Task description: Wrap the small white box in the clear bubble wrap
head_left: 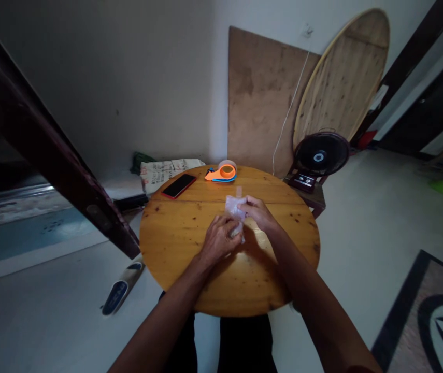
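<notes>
A small bundle of translucent, pale pinkish wrap (pixel 234 206) is between my two hands, over the middle of a round wooden table (pixel 174 235). My left hand (pixel 220 237) has its fingers curled round the near end of the bundle. With thumb and fingers, my right hand (pixel 258 211) pinches the bundle's right edge. What the wrap contains cannot be made out. Just beyond it, a short strip of clear tape (pixel 239 191) shows against the wood. An orange and blue tape dispenser (pixel 221 174) lies near the table's far edge.
A phone with a red edge (pixel 180 185) lies at the table's far left. Behind the table are printed sacking (pixel 167 171) and a leaning brown board (pixel 258 98). A black round fan (pixel 320 155) stands at the right, before a leaning round tabletop (pixel 347 77).
</notes>
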The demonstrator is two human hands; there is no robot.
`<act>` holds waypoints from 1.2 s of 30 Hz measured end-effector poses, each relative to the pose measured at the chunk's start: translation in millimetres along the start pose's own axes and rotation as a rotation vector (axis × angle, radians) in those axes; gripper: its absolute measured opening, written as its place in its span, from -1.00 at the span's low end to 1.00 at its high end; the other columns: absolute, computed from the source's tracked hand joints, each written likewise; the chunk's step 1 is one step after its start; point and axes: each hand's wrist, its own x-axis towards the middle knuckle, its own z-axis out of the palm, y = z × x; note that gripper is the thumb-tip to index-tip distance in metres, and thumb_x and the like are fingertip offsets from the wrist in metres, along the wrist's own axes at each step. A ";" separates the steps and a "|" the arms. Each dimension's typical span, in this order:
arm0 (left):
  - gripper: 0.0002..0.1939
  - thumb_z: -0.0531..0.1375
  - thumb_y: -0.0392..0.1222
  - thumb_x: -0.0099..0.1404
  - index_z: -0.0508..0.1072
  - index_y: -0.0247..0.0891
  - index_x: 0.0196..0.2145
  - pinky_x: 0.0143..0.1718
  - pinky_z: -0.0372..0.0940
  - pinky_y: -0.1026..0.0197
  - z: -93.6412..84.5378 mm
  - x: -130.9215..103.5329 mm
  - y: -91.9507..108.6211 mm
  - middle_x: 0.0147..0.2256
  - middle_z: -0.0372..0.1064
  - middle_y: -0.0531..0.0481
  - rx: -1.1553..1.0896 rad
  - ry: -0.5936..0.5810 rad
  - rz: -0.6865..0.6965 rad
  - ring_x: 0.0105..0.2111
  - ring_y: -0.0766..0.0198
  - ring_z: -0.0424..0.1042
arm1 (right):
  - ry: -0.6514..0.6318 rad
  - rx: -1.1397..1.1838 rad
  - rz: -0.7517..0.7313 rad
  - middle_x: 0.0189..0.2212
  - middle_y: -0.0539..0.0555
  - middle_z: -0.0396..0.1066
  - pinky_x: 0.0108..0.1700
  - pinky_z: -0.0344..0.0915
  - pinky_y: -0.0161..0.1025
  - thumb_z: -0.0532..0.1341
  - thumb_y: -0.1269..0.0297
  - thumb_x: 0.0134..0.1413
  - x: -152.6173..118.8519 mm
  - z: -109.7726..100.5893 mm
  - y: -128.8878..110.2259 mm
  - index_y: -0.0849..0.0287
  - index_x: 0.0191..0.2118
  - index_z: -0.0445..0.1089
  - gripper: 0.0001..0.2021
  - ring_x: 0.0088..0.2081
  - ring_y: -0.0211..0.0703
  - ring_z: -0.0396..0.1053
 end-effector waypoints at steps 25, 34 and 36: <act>-0.54 0.25 -0.19 0.16 0.33 -0.25 0.03 0.16 0.17 0.05 10.0 -5.8 -12.8 0.12 0.19 -0.17 -0.121 0.059 -0.145 0.16 0.08 0.19 | -0.058 -0.510 -0.295 -0.16 0.07 0.51 -0.03 0.30 -0.17 0.14 0.28 0.03 -71.0 4.0 6.2 0.14 -0.29 0.42 -0.85 -0.10 -0.10 0.43; -0.76 0.20 -0.25 0.16 0.45 -0.23 -0.17 0.02 0.25 0.06 -11.1 -11.6 -7.0 -0.15 0.40 -0.06 -0.134 -0.059 -0.019 -0.08 0.14 0.34 | -0.089 -0.507 -0.348 -0.07 0.10 0.50 0.07 0.29 -0.13 0.12 0.28 0.15 -88.3 8.2 2.2 0.10 -0.11 0.45 -0.76 -0.02 -0.10 0.43; -0.64 0.21 -0.27 0.13 0.44 -0.21 -0.08 0.09 0.22 0.03 -16.0 -17.7 -6.6 -0.04 0.39 -0.09 -0.150 -0.076 0.008 0.01 0.12 0.31 | -0.084 -0.530 -0.383 -0.01 0.10 0.46 0.12 0.26 -0.12 0.09 0.32 0.17 -95.2 9.1 4.3 0.08 -0.07 0.43 -0.74 0.04 -0.12 0.39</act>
